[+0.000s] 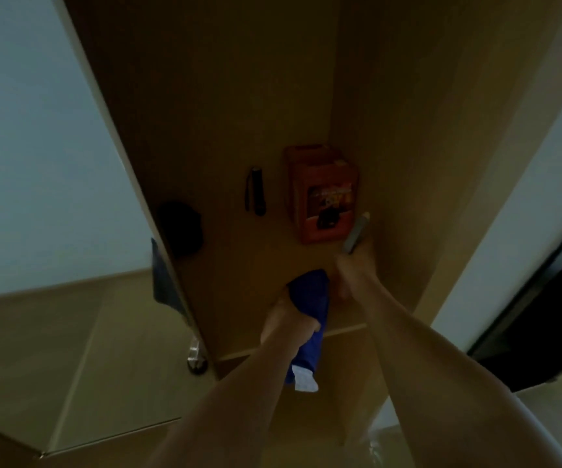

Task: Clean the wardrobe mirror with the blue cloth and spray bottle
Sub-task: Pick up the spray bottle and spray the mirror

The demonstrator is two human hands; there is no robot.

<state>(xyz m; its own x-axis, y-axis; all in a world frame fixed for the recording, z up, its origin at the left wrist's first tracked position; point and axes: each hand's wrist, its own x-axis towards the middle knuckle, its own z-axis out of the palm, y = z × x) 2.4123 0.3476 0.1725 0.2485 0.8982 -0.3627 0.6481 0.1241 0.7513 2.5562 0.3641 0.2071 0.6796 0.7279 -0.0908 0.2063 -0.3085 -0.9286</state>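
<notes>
Taking the red box (322, 194) on the wardrobe shelf (239, 251) as landmark: far left of it hangs the open door with the mirror (36, 163), apparently swung out for wiping. A dark round thing (181, 228) sits at the shelf's left edge, and a black torch (256, 190) lies just left of the box. Below the box, the left hand (286, 319) has its fingers clamped on the blue cloth (310, 298), probably ready for wiping. The right hand (347, 275) reaches to what looks like the spray bottle (357, 233), touching the box's lower right; how its fingers are set cannot be made out. The box crowds that reach.
</notes>
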